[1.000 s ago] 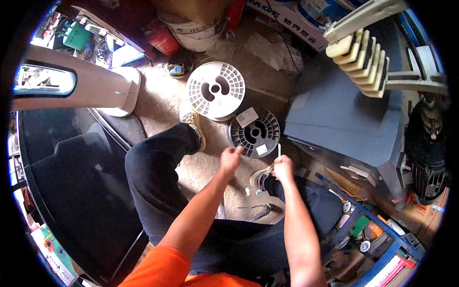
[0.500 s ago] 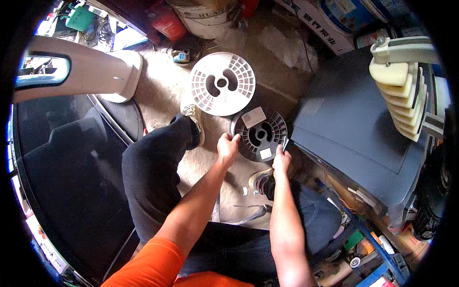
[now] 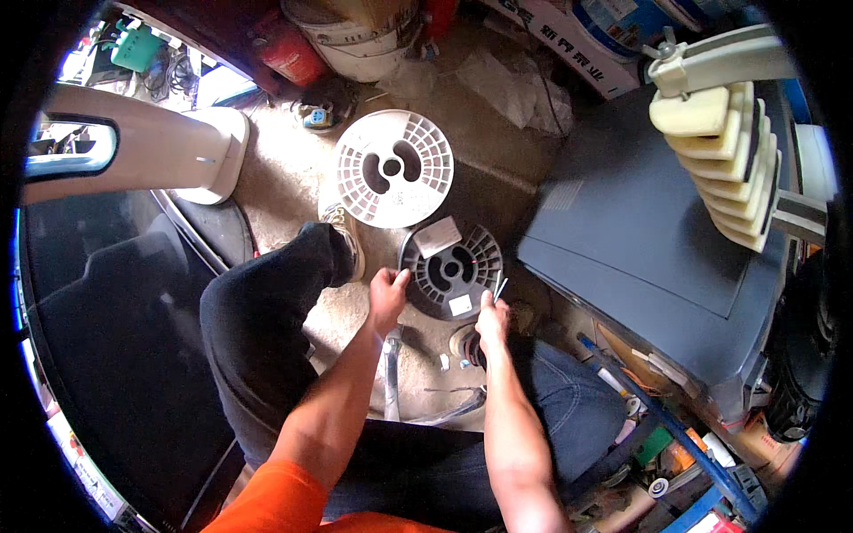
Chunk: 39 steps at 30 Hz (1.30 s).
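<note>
A black spool (image 3: 474, 240) with a slotted flange lies on the floor in front of me, a pale label on it. A small flat grey box (image 3: 437, 237) rests on its far side. My left hand (image 3: 387, 300) is closed in a pinch just off the spool's near left edge; what it pinches, if anything, is too small to make out. My right hand (image 3: 493, 322), at the near right edge, is closed on a thin pale pronged piece (image 3: 500, 286) that sticks up past the fingers. Beyond lies a white spool (image 3: 394, 169), flat on the floor, meeting the black one.
A dark grey cabinet (image 3: 635, 222) stands at right, with a stack of cream pads on a bracket (image 3: 720, 164) over it. A dark screen (image 3: 115, 346) fills the left, below a beige stand (image 3: 133, 147). A white bucket (image 3: 355, 40) and a tape measure (image 3: 316, 116) are at the back.
The whole view has shifted, so spools and cabinet sit further left and lower. My left hand has drawn back slightly from the black spool's rim. The right hand keeps its pale piece.
</note>
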Available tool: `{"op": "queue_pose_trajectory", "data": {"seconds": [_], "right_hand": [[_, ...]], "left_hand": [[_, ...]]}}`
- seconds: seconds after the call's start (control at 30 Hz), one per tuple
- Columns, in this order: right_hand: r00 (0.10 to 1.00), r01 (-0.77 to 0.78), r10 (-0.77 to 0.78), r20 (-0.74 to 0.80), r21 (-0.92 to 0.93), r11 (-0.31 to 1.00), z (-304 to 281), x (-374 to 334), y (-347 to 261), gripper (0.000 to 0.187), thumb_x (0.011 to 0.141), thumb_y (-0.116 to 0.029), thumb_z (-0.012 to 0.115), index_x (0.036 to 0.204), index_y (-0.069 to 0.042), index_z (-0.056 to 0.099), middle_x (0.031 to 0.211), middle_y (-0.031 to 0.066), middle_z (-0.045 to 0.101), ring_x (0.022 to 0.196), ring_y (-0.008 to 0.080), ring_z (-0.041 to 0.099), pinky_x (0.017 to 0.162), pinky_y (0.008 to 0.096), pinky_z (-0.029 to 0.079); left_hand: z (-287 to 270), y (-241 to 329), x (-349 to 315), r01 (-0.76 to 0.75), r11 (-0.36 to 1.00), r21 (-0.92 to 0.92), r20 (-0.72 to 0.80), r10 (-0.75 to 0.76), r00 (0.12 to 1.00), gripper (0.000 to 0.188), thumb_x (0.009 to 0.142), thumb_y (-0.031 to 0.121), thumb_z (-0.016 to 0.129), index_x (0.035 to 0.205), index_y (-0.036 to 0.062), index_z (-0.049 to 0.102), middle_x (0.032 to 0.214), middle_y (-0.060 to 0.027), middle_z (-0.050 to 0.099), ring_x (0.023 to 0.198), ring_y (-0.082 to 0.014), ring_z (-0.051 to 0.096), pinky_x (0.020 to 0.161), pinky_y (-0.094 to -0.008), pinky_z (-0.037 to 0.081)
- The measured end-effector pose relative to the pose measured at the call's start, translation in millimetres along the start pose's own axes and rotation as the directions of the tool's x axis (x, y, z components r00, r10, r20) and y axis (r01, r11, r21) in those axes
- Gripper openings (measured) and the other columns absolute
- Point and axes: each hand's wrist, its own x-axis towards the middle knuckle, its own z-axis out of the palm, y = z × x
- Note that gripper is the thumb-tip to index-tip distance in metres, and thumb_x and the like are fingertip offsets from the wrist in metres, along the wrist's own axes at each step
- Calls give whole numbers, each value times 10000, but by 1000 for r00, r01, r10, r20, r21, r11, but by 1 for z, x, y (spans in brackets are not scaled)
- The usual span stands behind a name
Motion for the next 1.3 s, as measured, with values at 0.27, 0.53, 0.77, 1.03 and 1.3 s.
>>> {"op": "queue_pose_trajectory", "data": {"seconds": [0.27, 0.53, 0.77, 1.03, 1.3], "right_hand": [[994, 107, -95, 51, -344, 933, -23, -26, -54, 365, 812, -326, 640, 765, 36, 621, 720, 145, 639, 653, 240, 595, 636, 395, 461], [928, 365, -341, -149, 187, 912, -25, 20, -98, 294, 800, -287, 675, 779, 0, 617, 676, 87, 620, 629, 196, 585, 619, 350, 464], [932, -125, -92, 350, 550, 826, -38, 17, -123, 196, 808, -169, 669, 945, -38, 619, 632, -13, 529, 450, 60, 408, 427, 215, 315], [897, 362, -365, 249, 61, 930, -6, 53, -88, 231, 842, -220, 592, 953, -34, 670, 801, 122, 678, 735, 191, 634, 690, 327, 480], [895, 103, -185, 407, 215, 971, -16, 52, -85, 265, 839, -150, 558, 1046, -4, 635, 903, 15, 646, 779, 95, 566, 705, 258, 446]], "left_hand": [[-31, -30, -6, 24, 948, 318, 83, -53, 995, 310, 846, 232, 639, 975, -19, 511, 831, -83, 572, 721, -191, 595, 604, -321, 513], [23, 83, -58, -531, 375, 760, 273, 557, 784, 199, 764, 119, 627, 924, 33, 548, 952, -194, 530, 895, -394, 529, 752, -457, 465], [72, 84, -62, -364, 373, 853, 386, 18, 922, 414, 854, 299, 545, 1207, 88, 495, 889, -190, 659, 817, -364, 643, 719, -449, 515], [91, 88, -51, -357, 378, 854, 372, 35, 928, 243, 831, 285, 547, 884, 78, 665, 896, -183, 654, 845, -349, 640, 748, -431, 515], [91, 152, -52, -574, 478, 665, 574, 164, 802, 253, 818, 281, 594, 875, 39, 638, 812, -228, 633, 813, -394, 621, 708, -469, 491]]}}
